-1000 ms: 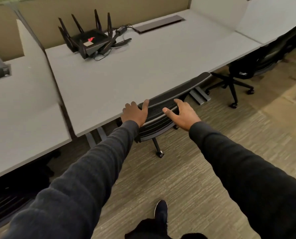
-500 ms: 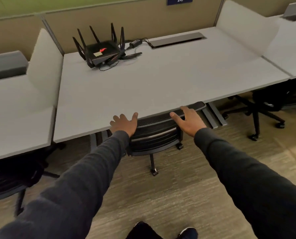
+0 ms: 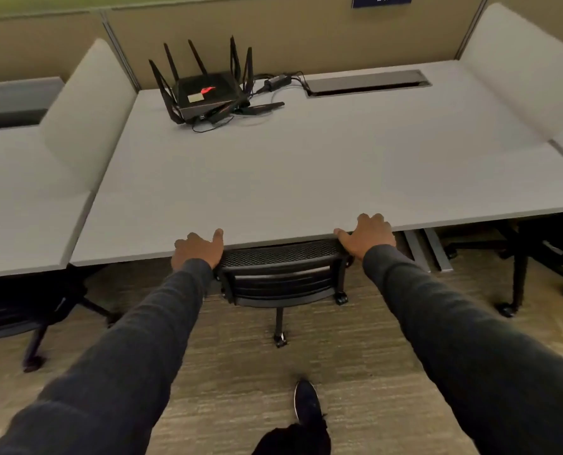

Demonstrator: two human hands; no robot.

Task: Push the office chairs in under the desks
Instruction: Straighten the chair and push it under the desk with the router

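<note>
A black mesh-backed office chair (image 3: 281, 277) stands tucked under the front edge of the grey desk (image 3: 306, 178); only its backrest, one leg and castors show. My left hand (image 3: 197, 248) rests on the backrest's left top corner, fingers spread, thumb against the desk edge. At the right top corner my right hand (image 3: 365, 236) lies with fingers over the desk edge. The chair's seat is hidden under the desk.
A black router (image 3: 208, 90) with several antennas and cables sits at the desk's back. Another chair (image 3: 27, 310) is under the left desk, one more (image 3: 536, 257) under the right desk. White dividers (image 3: 86, 110) separate the desks. My shoe (image 3: 308, 405) is on the carpet.
The chair has rolled further in under the desk, its backrest now at the desk edge. Both hands moved forward with it and the view squared up to the desk.
</note>
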